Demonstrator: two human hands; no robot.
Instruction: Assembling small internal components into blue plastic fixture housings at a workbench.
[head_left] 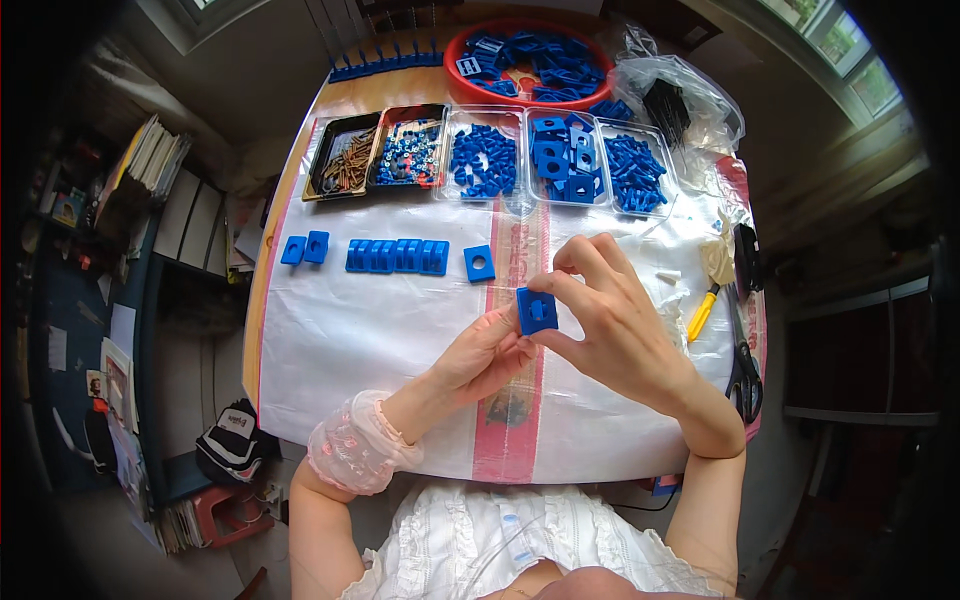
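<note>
Your right hand (pixel 610 325) pinches a blue square block (pixel 537 311) between fingertips. Your left hand (pixel 487 352) touches its underside, fingers closed against it.

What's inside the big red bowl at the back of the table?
The red bowl holds a heap of blue plastic pieces, flat frames and clips. A little red bottom shows near the middle; whatever lies under the heap is hidden.

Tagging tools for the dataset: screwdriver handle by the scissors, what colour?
Yellow. The screwdriver lies beside the black scissors; the head view shows it best.
</note>
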